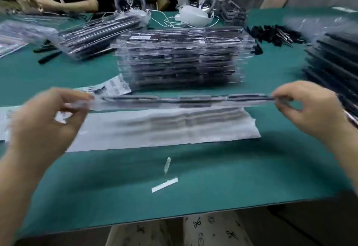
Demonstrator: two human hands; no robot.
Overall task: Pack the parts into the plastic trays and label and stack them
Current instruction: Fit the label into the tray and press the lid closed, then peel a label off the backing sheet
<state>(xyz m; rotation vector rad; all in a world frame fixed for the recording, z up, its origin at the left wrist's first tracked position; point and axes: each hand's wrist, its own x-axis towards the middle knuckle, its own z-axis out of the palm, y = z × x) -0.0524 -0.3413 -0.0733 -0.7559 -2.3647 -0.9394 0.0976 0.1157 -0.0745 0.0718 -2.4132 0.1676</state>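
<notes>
Well into the job: on the green bench (193,187) the central stack of packed trays (180,57) stands many layers tall, dark parts showing through the clear plastic, a label on its top tray. More filled stacks sit left and right of it, and loose black parts (275,34) lie behind its right corner, so packing isn't finished. Just in front of the stack, one filled tray (184,101) hangs level above white sheets (164,127), the left hand (48,121) pinching one end, the right hand (310,108) the other, likely bound for the top.
</notes>
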